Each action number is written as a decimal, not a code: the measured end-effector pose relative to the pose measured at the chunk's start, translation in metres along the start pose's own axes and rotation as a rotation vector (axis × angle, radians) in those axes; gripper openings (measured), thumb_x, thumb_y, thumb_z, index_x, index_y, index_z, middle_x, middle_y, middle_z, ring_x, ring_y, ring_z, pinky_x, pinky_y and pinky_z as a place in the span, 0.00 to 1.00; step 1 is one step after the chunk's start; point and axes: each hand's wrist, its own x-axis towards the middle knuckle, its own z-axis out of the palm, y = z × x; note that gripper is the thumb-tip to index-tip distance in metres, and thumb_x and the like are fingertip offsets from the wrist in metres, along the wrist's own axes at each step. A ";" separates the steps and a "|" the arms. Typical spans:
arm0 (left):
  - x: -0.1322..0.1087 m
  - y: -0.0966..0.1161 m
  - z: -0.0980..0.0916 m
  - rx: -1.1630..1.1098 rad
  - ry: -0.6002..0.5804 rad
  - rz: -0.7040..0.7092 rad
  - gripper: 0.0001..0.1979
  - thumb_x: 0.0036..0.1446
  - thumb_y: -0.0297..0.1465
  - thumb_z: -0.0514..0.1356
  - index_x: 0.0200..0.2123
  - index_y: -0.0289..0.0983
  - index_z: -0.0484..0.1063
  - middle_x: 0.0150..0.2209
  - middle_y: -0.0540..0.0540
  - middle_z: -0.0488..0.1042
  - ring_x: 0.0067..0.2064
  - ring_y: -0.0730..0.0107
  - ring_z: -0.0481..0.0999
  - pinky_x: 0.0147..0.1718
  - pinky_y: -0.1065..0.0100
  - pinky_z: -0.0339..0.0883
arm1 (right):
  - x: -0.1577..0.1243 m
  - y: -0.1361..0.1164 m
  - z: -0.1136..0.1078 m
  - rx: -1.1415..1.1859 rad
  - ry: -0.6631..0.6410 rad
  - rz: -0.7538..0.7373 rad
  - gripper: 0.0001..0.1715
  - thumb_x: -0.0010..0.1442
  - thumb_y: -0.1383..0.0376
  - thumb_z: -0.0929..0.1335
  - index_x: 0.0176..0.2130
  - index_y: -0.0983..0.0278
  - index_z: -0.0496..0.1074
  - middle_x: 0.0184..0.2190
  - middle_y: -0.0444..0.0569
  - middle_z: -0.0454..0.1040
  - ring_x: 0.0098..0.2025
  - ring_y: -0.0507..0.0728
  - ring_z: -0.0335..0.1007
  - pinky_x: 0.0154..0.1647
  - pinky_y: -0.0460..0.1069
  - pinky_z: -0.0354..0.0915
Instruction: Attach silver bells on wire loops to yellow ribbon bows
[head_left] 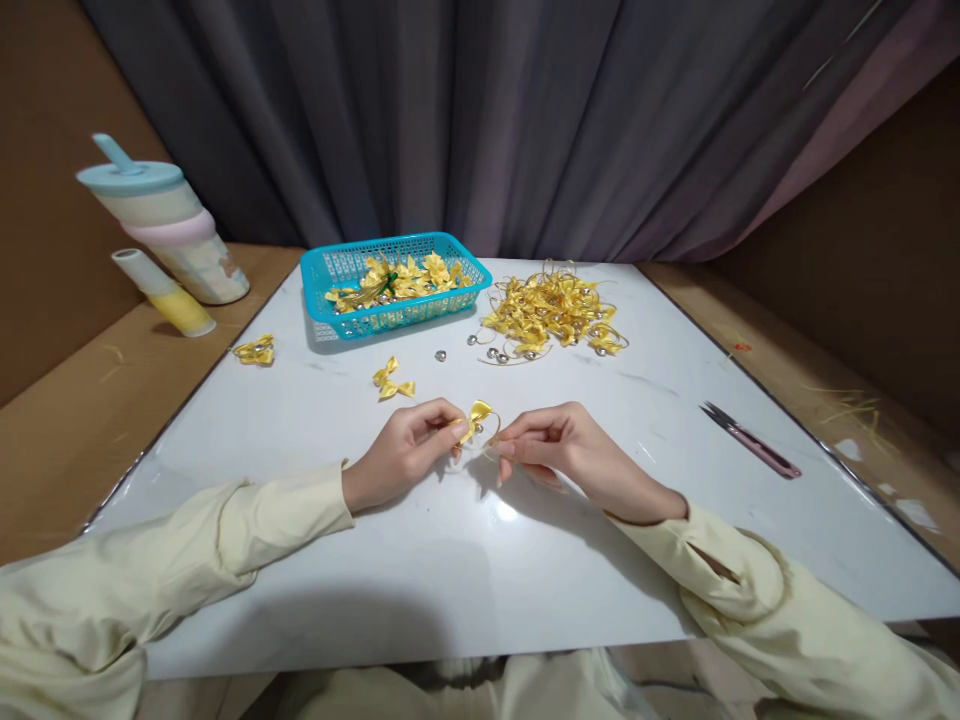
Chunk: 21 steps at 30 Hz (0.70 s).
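While our left hand (409, 450) pinches a yellow bow (480, 410), our right hand (559, 445) grips a thin cord (498, 425); both are between the hands. We record loose bows (397, 388) and a blue basket (315, 285) beyond the left hand, and snips (752, 445) right of the right hand.

My left hand (409, 450), right hand (581, 450): two. Held satin bow (480, 410): one. Heaped bows (551, 310): too tangled for me to count. Turquoise basket (322, 322): one. Straw tumbler (184, 240): one. Thread spool (169, 300): one. Thread snips (757, 448): one pair.
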 end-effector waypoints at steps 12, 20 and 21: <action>0.000 0.001 -0.002 -0.089 -0.012 -0.028 0.11 0.56 0.36 0.57 0.27 0.33 0.68 0.22 0.50 0.69 0.26 0.73 0.68 0.28 0.71 0.61 | 0.005 0.006 -0.002 -0.014 0.016 -0.057 0.12 0.53 0.61 0.70 0.29 0.70 0.76 0.23 0.47 0.75 0.16 0.44 0.51 0.15 0.43 0.50; 0.001 -0.008 -0.003 -0.281 -0.040 -0.106 0.09 0.55 0.33 0.59 0.28 0.34 0.70 0.23 0.50 0.69 0.27 0.75 0.66 0.28 0.72 0.58 | 0.006 0.008 -0.002 -0.043 0.032 -0.077 0.13 0.53 0.60 0.70 0.29 0.70 0.76 0.23 0.48 0.74 0.17 0.45 0.50 0.17 0.44 0.50; 0.001 -0.008 -0.002 -0.320 -0.040 -0.134 0.09 0.54 0.33 0.59 0.27 0.33 0.70 0.23 0.50 0.69 0.26 0.76 0.66 0.28 0.72 0.58 | 0.006 0.009 -0.002 -0.048 0.032 -0.082 0.14 0.53 0.60 0.70 0.29 0.70 0.76 0.23 0.48 0.74 0.17 0.45 0.50 0.17 0.44 0.50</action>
